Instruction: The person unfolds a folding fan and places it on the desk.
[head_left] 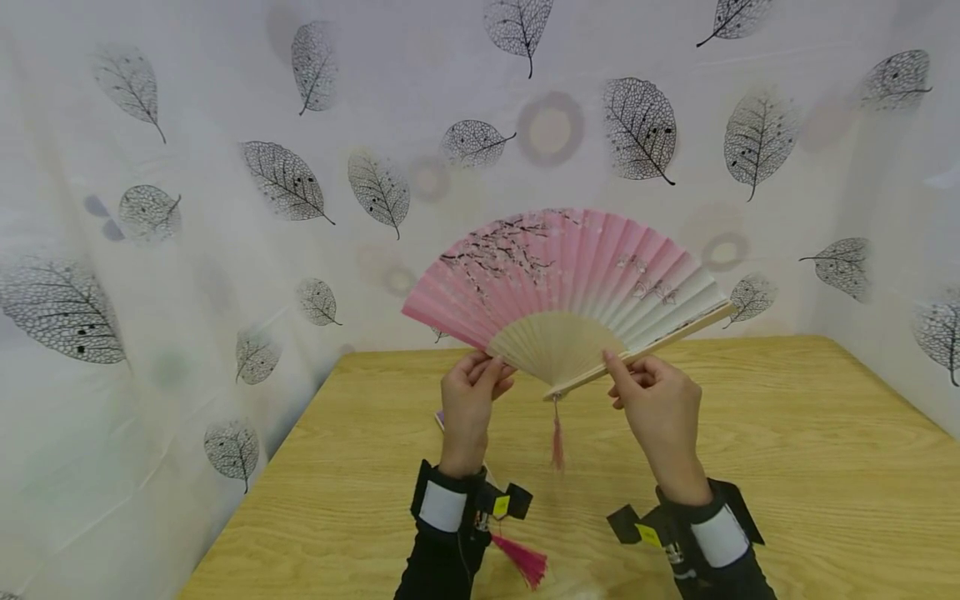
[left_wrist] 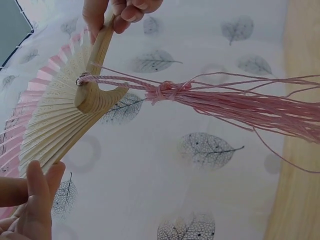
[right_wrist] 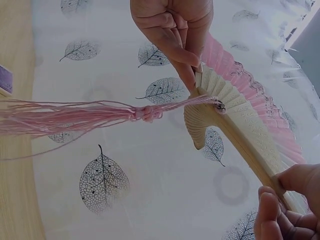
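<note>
A pink folding fan point(head_left: 547, 267) is spread wide above the table, with blossom branches on its left part and a paler right part. My left hand point(head_left: 468, 404) pinches the left edge of its ribs between thumb and fingers. On the thick wooden guard at the right, my right hand point(head_left: 663, 408) has its thumb on the near face and its fingers behind. A pink tassel point(head_left: 557, 442) hangs from the pivot. In the left wrist view the carved pale ribs point(left_wrist: 55, 125) fan out from the pivot, between both hands.
On the wooden table point(head_left: 787, 433), a flat purple-edged thing point(head_left: 439, 419) lies mostly hidden behind my left hand and wrist. A dark pink tassel point(head_left: 521, 560) lies beside that sleeve. A white leaf-patterned curtain point(head_left: 420, 75) stands behind the table.
</note>
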